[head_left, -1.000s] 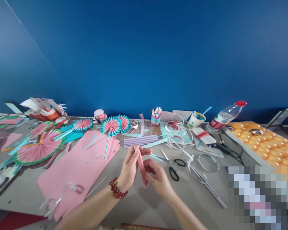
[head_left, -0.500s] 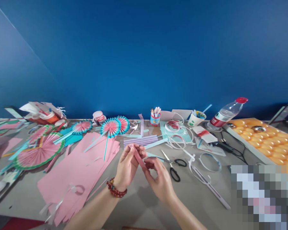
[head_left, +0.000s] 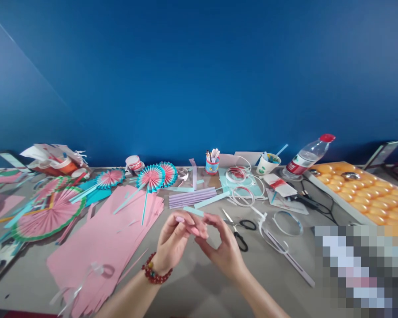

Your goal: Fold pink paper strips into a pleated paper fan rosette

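Observation:
In the middle of the head view my left hand [head_left: 175, 240], with a red bead bracelet [head_left: 155, 270] on its wrist, is closed around a folded pink paper strip [head_left: 194, 230]. Only short bits of the strip show between the fingers. My right hand [head_left: 223, 245] meets the left fingertips, its thumb and forefinger curved in a pinch at the strip's near end. Most of the paper there is hidden by fingers. Just beyond the hands lie pleated lilac paper [head_left: 192, 198] and a light-blue strip [head_left: 194, 211]. Black-handled scissors [head_left: 240, 234] rest beside my right hand.
Pink sheets [head_left: 102, 229] are stacked at left, near pleated paper fans [head_left: 151, 179]. Rolls of white tape [head_left: 237, 174], a pen cup [head_left: 212, 165], a paper cup [head_left: 268, 164] and a tilted bottle [head_left: 310, 158] stand behind. A yellow bumpy panel [head_left: 361, 187] lies at right.
The pink strip, earlier stretched diagonally between both hands, is now mostly covered by my fingers. My hands have drawn together, and the left one has turned and come slightly lower.

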A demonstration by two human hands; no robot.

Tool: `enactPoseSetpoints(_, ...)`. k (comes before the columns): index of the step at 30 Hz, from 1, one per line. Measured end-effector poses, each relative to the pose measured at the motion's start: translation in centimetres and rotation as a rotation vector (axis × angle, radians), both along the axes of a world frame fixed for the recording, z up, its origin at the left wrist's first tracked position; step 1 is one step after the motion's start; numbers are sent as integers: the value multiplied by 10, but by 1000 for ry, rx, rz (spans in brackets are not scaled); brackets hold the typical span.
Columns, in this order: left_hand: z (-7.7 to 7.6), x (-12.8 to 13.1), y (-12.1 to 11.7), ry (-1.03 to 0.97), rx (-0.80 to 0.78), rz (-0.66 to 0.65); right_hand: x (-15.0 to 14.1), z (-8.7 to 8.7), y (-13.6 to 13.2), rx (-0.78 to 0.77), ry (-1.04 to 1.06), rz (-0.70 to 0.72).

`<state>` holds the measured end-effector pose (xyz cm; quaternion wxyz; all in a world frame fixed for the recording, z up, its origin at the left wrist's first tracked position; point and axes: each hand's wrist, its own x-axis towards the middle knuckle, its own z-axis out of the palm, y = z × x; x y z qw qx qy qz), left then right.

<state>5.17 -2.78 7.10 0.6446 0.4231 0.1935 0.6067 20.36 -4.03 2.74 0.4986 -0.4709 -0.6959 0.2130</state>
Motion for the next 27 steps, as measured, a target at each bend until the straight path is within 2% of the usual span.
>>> enactPoseSetpoints(7,2,-4,-8,53,65,12,3,15,-2,21,6,91)
enactPoseSetpoints(13,3,-14,-10,113,121,-18,5,22,2,147,-13,148)
enactPoseSetpoints(15,4,-23,-11,175,152,-94,10,22,4,214,-59,175)
enactPoseSetpoints(18,5,-37,-8,231,232,-339,23,20,8,352,-169,204)
enactPoseSetpoints(19,5,-40,-6,205,194,-341,28,20,9,409,-219,201)
enactPoseSetpoints(22,0,-44,4,145,-70,-160,37,21,10,524,-382,192)
enactPoseSetpoints(24,-5,-42,9,269,-182,-214,40,24,11,552,-458,191)
enactPoseSetpoints(27,-10,-37,11,480,-231,-393,40,29,11,583,-522,196)
